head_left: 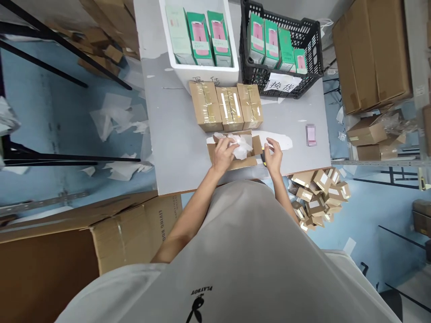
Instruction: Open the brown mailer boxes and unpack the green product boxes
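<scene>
An opened cardboard box [243, 162] lies at the table's near edge with its flaps spread. Crumpled white wrapping paper [243, 147] fills its inside and hides whatever is beneath. My left hand [224, 154] reaches over the box's left side, thumb and fingers closed on the paper. Just off the right flap is my right hand [274, 156], its fingers loosely curved and apart. A small black and yellow tool [263, 158], perhaps a cutter, shows beside that hand, partly hidden; it looks to be lying there rather than gripped.
Three taped cartons [230, 107] stand behind the box. Farther back are a white foam bin [205, 74] and a black crate [286, 87], both with green boxes. A pink packet [311, 135] lies to the right. Small cartons [318, 195] are heaped beyond the table's right front corner.
</scene>
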Demonstrator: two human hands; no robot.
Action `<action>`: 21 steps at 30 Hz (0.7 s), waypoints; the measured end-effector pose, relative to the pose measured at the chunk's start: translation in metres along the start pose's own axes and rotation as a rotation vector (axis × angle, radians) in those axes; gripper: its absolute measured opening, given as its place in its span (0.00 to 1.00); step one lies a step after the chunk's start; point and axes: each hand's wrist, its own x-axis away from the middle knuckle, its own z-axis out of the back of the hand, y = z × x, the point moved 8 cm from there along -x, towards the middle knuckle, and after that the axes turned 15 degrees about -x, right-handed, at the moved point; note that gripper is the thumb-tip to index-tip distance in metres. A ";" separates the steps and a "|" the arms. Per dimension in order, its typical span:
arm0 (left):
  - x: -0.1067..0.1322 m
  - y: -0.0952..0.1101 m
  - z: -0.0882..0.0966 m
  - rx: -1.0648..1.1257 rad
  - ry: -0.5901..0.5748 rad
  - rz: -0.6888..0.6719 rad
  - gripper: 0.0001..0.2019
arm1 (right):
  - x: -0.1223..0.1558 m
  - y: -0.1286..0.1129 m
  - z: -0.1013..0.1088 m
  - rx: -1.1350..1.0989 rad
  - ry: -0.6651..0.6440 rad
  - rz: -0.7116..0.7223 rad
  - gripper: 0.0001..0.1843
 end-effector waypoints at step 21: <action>0.001 -0.021 -0.047 0.082 -0.421 0.273 0.32 | -0.011 0.092 -0.164 0.361 -0.875 -0.356 0.25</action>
